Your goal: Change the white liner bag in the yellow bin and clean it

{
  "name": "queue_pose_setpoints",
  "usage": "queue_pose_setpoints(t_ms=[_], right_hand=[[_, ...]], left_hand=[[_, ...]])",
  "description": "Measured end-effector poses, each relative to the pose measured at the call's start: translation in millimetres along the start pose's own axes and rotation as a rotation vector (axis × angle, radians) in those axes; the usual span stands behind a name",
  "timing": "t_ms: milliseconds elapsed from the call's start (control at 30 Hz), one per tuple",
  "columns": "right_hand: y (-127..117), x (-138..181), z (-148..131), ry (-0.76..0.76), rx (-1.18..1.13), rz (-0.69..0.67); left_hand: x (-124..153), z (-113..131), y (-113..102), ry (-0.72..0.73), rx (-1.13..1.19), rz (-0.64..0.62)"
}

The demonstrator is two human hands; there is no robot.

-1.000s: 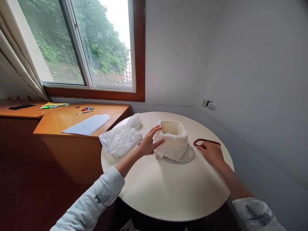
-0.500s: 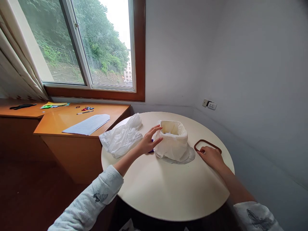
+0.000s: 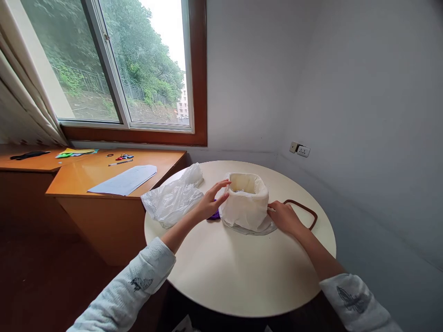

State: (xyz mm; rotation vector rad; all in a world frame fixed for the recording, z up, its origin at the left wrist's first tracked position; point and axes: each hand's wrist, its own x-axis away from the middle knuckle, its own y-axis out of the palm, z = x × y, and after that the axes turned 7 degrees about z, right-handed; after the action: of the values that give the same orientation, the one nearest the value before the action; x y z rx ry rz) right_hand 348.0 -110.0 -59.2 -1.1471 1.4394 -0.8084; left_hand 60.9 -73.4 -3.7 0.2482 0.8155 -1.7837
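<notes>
Well, our left hand [image 3: 210, 203] is spread beside the bag-lined bin [image 3: 243, 210]; our right hand [image 3: 284, 217] meets its opposite side, near the brown ring [image 3: 305, 206], pinching or not we can't tell.

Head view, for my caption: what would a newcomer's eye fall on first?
Probably the white bag-lined container near the middle of the round table, between the left hand and right hand. Then the bright window at upper left, the crumpled translucent plastic bag on the table's left, and the brown frame on its right.
</notes>
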Motion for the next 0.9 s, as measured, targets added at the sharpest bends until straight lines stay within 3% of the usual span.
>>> queue_pose_setpoints(t_ms=[267, 467, 667, 900], right_hand=[[20.2, -5.1, -8.0, -0.067, 0.213, -0.058], [24.7, -5.4, -7.5, -0.067, 0.268, -0.020], [29.9, -5.2, -9.3, -0.078, 0.300, -0.020], [22.6, -7.9, -18.2, -0.080, 0.233, -0.072]], left_hand=[[-12.7, -32.7, -2.2, -0.276, 0.125, 0.182], [-12.8, -40.7, -4.9, -0.514, 0.215, 0.118], [-10.3, -45.3, -2.6, -0.587, 0.269, 0.091], [-8.9, -49.7, 1.9, -0.580, -0.097, -0.085]])
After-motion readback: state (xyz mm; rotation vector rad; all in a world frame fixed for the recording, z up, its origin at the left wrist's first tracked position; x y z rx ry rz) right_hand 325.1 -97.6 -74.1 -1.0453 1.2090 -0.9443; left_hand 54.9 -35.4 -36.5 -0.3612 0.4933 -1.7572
